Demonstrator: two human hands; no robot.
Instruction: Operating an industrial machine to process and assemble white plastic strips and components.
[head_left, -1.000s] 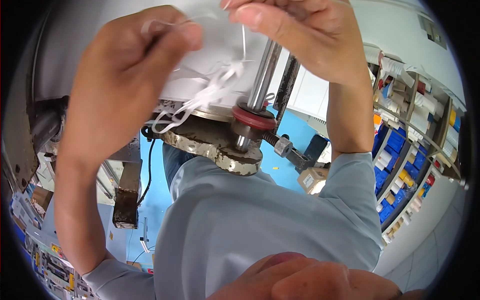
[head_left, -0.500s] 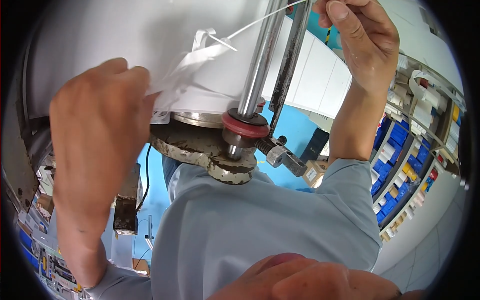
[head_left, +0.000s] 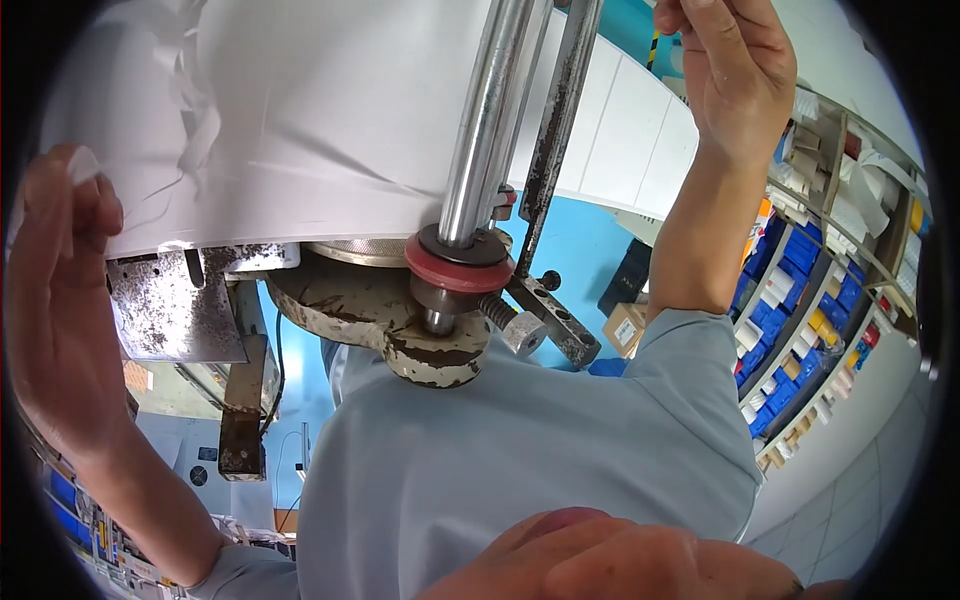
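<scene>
At the far left is my left hand (head_left: 65, 300), palm turned to view and fingers curled, with a small white piece of a paper strip showing at the fingertips. A thin, crumpled white strip (head_left: 195, 125) trails across a broad sheet of white paper (head_left: 320, 80) beside it. My right hand (head_left: 740, 85) is raised at the upper right, fingers bent together. Its fingertips are partly cut off by the frame, and what they hold, if anything, is hidden. Between my hands slants a shiny metal shaft (head_left: 485, 120) with a red collar (head_left: 458, 268).
A chipped, cream-painted machine bracket (head_left: 435, 360) sits under the collar, close to my body. A dark worn bar (head_left: 555, 120) runs beside the shaft. At the lower left hangs a scuffed metal plate (head_left: 180, 310). Shelves with blue bins (head_left: 795, 310) and a cardboard box (head_left: 625, 328) are at the right.
My left hand has swung far left and turned palm-up, and the strip has moved left with it. The strip no longer stretches to my right hand, which has shifted slightly upward.
</scene>
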